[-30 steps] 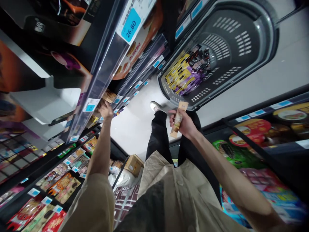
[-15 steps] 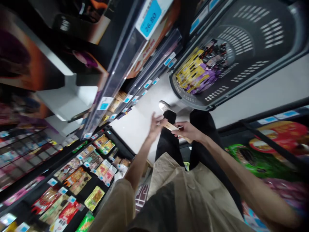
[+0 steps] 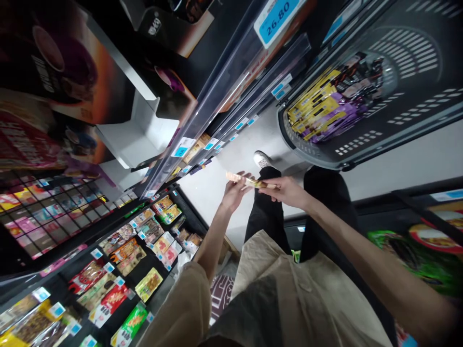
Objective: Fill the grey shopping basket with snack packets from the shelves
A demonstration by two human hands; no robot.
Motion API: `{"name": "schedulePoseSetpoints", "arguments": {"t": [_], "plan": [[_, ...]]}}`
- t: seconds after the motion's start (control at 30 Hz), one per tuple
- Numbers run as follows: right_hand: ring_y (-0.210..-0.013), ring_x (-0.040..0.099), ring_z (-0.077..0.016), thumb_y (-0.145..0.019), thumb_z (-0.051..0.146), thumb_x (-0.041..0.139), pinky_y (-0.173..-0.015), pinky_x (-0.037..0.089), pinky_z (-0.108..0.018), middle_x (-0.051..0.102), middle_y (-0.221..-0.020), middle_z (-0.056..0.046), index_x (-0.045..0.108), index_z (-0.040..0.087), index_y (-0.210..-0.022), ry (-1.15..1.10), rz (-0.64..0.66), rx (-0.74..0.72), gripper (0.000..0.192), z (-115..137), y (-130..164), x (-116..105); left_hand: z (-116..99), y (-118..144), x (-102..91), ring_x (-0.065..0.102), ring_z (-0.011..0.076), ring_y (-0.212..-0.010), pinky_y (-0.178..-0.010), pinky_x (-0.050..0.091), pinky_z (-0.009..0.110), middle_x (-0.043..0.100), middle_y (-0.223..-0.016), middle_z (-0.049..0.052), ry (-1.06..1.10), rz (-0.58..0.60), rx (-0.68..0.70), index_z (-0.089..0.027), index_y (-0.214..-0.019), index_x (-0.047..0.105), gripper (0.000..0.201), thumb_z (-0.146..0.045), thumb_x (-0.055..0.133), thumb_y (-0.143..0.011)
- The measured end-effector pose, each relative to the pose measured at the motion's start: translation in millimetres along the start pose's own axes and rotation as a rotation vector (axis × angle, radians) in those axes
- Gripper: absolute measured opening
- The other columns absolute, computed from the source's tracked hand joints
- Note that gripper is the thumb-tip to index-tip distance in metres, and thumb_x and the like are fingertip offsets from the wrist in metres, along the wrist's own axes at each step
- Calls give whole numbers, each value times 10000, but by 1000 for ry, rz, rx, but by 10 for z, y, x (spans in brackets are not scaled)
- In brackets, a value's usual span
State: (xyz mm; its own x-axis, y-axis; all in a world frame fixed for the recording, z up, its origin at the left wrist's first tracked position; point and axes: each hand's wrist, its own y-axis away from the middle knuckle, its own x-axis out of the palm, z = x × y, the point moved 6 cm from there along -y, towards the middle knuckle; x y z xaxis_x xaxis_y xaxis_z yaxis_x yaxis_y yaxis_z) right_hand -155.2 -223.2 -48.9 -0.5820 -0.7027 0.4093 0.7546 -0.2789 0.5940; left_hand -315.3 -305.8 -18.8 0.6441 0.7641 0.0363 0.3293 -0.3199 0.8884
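A slim tan snack packet (image 3: 249,181) lies level between both of my hands, above my dark trouser legs. My right hand (image 3: 287,191) grips its right end. My left hand (image 3: 234,193) holds its left end from below, fingers curled around it. Both arms reach forward from beige sleeves. A dark plastic shopping basket (image 3: 415,123) stands on the pale floor ahead to the right, with yellow and purple packets (image 3: 321,115) in it.
Store shelves with blue price tags (image 3: 277,17) run along the left, stocked with boxes and hanging snack bags (image 3: 123,250). Another shelf of bright packets (image 3: 427,241) is on the right. My white shoe (image 3: 262,159) rests on the aisle floor (image 3: 217,188).
My left hand left the shelf on the left and came across to the packet. The right hand turned the packet from upright to level, and both hands now hold it.
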Motion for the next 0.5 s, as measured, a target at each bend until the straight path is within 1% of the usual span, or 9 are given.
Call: {"name": "schedulePoseSetpoints", "arguments": {"t": [0.07,0.1,0.13,0.17,0.23,0.3,0.4,0.43,0.5], "plan": [[-490,603,-146,-837,562,740,-478,465,-257,688,-658,-18,815,175,-1079,15,29,-27,462,25,-20,121,27,66,-41,749,289,-1066,-1023,581,497,778,-1069,130,-68,38,-56,-166,-1000,724,272,-251,891,-803],[-499,612,-147,-845,570,728,-489,478,-261,711,-699,-24,803,175,-1112,4,31,-25,482,14,-24,161,-7,76,-96,748,281,-1056,-1011,593,488,778,-1052,128,-83,18,-45,-168,-957,728,179,-221,854,-841],[-519,627,-152,-855,581,712,-504,497,-267,740,-756,-38,789,175,-1147,-13,26,-16,506,-11,-25,187,-87,65,-187,747,262,-1041,-1008,601,468,777,-1030,121,-76,-46,-2,-169,-920,721,88,-194,800,-890],[-550,647,-159,-863,593,695,-524,517,-275,767,-830,-58,778,175,-1173,-31,15,-4,527,-48,-23,198,-207,38,-304,746,235,-1031,-1019,602,441,773,-1015,111,-52,-137,59,-167,-905,710,46,-173,729,-946],[-629,689,-182,-864,615,672,-558,545,-291,795,-965,-98,773,178,-1175,-48,-5,24,546,-153,-10,186,-533,-47,-574,740,170,-1017,-1062,583,373,759,-986,88,16,-346,201,-157,-925,680,162,-157,570,-1044],[-696,714,-204,-855,633,670,-583,559,-302,801,-1017,-116,784,186,-1143,-28,-15,49,543,-282,21,137,-906,-168,-805,725,113,-1047,-1104,548,299,742,-973,63,58,-479,312,-151,-966,647,235,-179,458,-1102],[-753,727,-218,-847,655,682,-627,577,-314,807,-1029,-119,799,199,-1104,2,-33,85,537,-481,104,9,-1428,-391,-1038,690,78,-1166,-1120,525,247,743,-1042,39,73,-546,413,-167,-1049,628,215,-156,422,-1108],[-771,731,-222,-847,667,681,-636,581,-316,808,-1039,-121,804,200,-1097,1,-35,100,543,-543,141,-40,-1571,-472,-1085,676,81,-1213,-1122,526,243,746,-1082,43,63,-547,436,-170,-1068,634,228,-128,412,-1099],[-805,737,-232,-845,687,683,-642,584,-316,807,-1069,-127,809,200,-1089,-13,-43,132,560,-646,219,-142,-1807,-647,-1119,648,94,-1283,-1129,525,241,747,-1155,56,-44,-516,470,-171,-1078,655,301,-81,368,-1086]]}}
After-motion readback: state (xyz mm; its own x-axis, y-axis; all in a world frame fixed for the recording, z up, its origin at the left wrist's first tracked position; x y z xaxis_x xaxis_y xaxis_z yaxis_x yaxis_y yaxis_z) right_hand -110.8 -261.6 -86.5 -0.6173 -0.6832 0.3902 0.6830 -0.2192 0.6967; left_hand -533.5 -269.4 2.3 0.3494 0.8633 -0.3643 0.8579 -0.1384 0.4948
